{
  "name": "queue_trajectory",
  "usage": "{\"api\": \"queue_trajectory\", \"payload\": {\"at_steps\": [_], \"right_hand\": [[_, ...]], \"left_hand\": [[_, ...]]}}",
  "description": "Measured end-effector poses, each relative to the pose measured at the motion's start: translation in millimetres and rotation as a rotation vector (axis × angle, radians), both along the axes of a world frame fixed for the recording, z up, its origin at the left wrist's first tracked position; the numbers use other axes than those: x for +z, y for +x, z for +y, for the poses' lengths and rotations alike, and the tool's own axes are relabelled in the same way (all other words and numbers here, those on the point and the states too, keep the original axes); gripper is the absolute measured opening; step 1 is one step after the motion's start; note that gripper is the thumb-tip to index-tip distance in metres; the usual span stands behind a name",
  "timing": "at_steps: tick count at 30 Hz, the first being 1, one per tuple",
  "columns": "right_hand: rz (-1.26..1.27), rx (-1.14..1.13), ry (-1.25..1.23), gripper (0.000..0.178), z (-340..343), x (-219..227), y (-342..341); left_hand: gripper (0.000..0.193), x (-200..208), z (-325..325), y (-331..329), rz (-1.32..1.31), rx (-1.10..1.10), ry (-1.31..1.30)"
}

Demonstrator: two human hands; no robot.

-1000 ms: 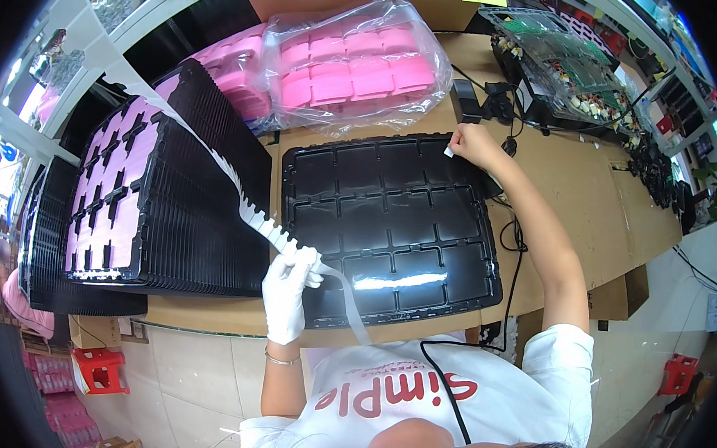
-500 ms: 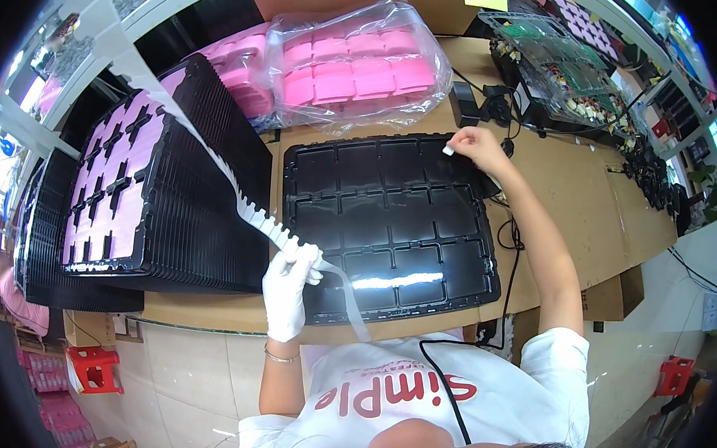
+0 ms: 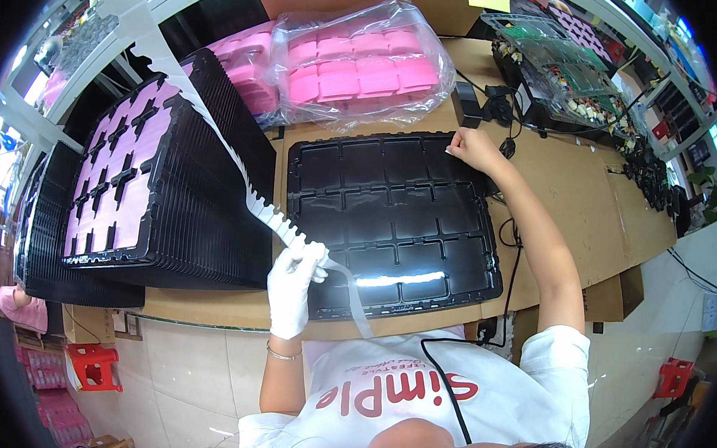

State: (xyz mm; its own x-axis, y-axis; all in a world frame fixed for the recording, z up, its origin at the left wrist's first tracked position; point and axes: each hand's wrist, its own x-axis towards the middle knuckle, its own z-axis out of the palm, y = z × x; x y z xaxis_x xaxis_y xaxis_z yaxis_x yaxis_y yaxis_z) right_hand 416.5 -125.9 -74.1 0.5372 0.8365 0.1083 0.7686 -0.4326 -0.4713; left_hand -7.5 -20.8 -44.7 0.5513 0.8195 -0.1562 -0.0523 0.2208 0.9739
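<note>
My left hand (image 3: pixel 290 290), in a white glove, is closed around a long white strip of stickers (image 3: pixel 267 213). The strip runs up to the far left with tabs along its edge, and its bare tail hangs over the near edge of a black plastic tray (image 3: pixel 359 216). The tray has shallow compartments and lies flat before me. At its far right corner my bare right hand (image 3: pixel 474 150) has its fingertips pinched together against the rim. A speck of white shows at those fingertips; the rest of it is hidden.
A tall stack of black trays with pink inserts (image 3: pixel 123 177) stands to the left. Behind lies a clear bag of pink foam pieces (image 3: pixel 364 64). Circuit boards (image 3: pixel 565 68), a black adapter (image 3: pixel 467 105) and cables sit at the right on the cardboard-covered table (image 3: pixel 575 180).
The small white sticker that showed in my right fingertips is now mostly hidden at the tray's corner. My left hand has shifted slightly right with the strip.
</note>
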Motion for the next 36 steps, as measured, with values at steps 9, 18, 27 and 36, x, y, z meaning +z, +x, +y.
{"api": "queue_trajectory", "payload": {"at_steps": [9,18,27,36], "right_hand": [[-0.006,-0.064,-0.043,0.023,4,-7,5],[0.027,-0.062,-0.018,0.02,4,2,-3],[0.627,-0.039,0.462,0.012,-20,13,-40],[1.451,0.135,0.371,0.016,-15,40,-198]], "left_hand": [[0.011,1,-3,4,0.007,0.02,0.01],[0.013,-5,0,1,-0.024,-0.007,0.027],[0.017,-3,-2,-1,0.001,0.024,0.048],[0.012,5,-18,-9,-0.107,0.049,-0.111]]}}
